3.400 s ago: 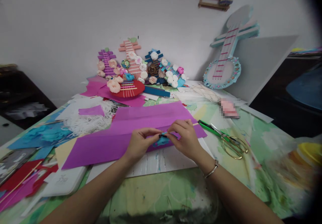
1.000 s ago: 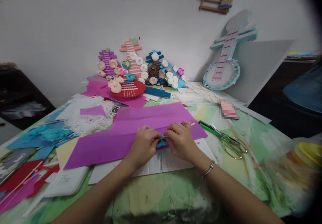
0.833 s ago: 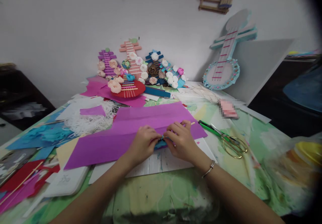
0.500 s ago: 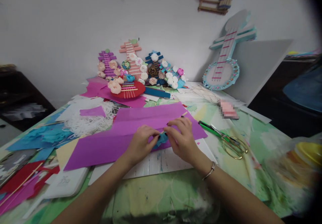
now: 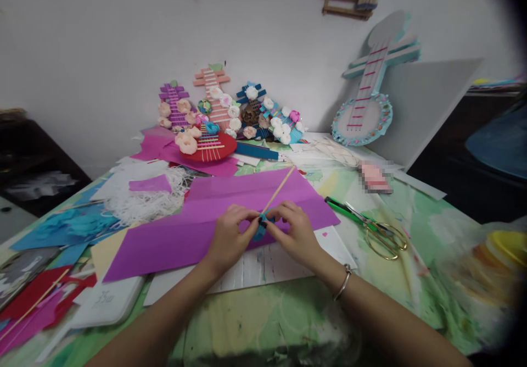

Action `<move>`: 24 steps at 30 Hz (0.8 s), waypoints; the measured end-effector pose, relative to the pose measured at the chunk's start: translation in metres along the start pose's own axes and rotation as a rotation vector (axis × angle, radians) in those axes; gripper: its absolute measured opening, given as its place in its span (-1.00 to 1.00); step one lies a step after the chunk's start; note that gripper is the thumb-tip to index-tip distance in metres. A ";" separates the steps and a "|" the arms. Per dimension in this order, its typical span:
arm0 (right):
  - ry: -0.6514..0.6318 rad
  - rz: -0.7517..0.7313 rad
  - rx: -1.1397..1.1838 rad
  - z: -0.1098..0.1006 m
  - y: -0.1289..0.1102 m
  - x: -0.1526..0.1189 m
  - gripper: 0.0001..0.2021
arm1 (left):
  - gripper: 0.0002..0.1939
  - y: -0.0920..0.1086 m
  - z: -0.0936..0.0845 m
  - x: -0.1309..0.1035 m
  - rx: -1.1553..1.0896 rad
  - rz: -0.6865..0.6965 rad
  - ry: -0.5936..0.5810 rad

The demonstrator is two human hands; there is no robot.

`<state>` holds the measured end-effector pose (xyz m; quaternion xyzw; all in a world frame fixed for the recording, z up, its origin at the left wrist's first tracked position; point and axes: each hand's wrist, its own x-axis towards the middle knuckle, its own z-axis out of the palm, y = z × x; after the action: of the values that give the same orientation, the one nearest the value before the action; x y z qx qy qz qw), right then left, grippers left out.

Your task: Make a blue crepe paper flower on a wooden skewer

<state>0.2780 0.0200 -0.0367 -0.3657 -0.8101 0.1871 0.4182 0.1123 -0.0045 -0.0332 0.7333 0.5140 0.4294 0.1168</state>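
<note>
Left hand (image 5: 229, 235), right hand (image 5: 296, 236): fingers (image 5: 247, 213) pinching crinkly blue paper (image 5: 259, 234); thin, straight tan stick (image 5: 280, 189) points away, slanting right.

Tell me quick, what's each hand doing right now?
Left hand: closed, pinching blue crepe paper at a thin wooden stick.
Right hand: closed, pinching the same blue crepe paper.

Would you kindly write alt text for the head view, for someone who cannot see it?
A left hand and right hand pinch a small crumpled blue piece at the end of a thin pale stick, over a broad purple sheet. Gold-handled metal scissors lie to the right; behind are colourful, flower-trimmed instrument-shaped crafts.
</note>
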 end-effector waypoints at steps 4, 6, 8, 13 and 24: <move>-0.015 0.063 0.136 0.003 0.006 0.002 -0.94 | -0.85 0.001 0.000 0.001 -0.004 0.017 -0.045; -0.031 0.090 0.200 0.003 0.009 0.003 -0.93 | -0.85 0.002 -0.001 0.002 -0.042 -0.029 -0.056; -0.047 0.107 0.243 0.002 0.012 0.004 -0.92 | -0.84 0.002 -0.002 0.004 -0.103 -0.108 -0.068; -0.087 0.080 0.295 -0.004 0.014 0.006 -0.89 | -0.77 -0.002 -0.002 0.007 -0.325 -0.344 -0.145; -0.206 0.081 0.435 -0.012 0.021 0.008 -0.84 | -0.82 0.004 -0.004 0.011 -0.677 -0.480 -0.206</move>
<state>0.2936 0.0400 -0.0384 -0.2783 -0.7740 0.4100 0.3942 0.1131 0.0020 -0.0222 0.5521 0.4858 0.4589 0.4986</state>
